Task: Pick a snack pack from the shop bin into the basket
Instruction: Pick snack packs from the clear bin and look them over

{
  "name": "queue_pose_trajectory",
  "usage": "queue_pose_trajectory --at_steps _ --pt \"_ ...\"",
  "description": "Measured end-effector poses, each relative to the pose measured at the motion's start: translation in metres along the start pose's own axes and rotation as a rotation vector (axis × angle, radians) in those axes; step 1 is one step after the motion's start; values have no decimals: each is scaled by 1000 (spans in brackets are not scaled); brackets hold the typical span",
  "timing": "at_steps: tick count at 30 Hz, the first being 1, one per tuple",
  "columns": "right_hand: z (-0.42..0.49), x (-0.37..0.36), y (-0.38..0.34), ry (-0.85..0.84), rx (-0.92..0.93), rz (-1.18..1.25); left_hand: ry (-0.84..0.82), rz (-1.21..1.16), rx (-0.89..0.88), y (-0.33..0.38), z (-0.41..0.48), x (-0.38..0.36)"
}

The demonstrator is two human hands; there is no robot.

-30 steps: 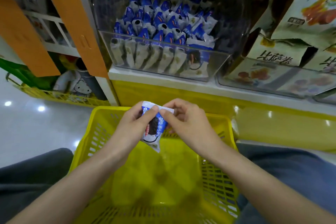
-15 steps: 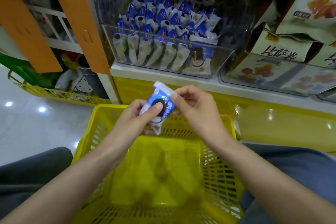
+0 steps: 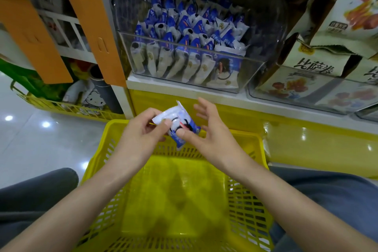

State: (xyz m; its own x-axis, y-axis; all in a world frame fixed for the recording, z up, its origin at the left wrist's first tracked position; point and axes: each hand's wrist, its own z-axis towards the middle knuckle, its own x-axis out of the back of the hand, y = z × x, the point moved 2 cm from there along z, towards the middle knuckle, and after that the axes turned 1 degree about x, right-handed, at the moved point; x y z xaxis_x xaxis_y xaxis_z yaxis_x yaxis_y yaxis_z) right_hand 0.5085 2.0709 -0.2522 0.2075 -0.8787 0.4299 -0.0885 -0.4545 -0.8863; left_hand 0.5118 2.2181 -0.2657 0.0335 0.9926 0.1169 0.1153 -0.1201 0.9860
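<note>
Blue-and-white snack pack [image 3: 180, 124] is up in the air, just over the far rim of the yellow basket [image 3: 173, 200] and below the clear shop bin [image 3: 251, 73], which sits on the shelf packed with more of the same. Left hand [image 3: 141, 135] pinches its white crimped end between thumb and curled fingers, a firm hold. Right hand [image 3: 210, 135] is right beside it, fingers spread wide and straight, only the thumb laid on the pack's blue lower half
</note>
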Motion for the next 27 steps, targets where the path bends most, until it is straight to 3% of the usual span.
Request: queue_pose_trajectory --at_steps 5,15,27 --pt "4 4 -3 42 25 123 -145 49 -31 -1 -5 -5" --pt "0 1 -2 -26 -50 366 -83 -85 -59 6 -6 -9" --pt "-6 12 -9 191 386 -314 -34 -6 25 5 -5 -12"
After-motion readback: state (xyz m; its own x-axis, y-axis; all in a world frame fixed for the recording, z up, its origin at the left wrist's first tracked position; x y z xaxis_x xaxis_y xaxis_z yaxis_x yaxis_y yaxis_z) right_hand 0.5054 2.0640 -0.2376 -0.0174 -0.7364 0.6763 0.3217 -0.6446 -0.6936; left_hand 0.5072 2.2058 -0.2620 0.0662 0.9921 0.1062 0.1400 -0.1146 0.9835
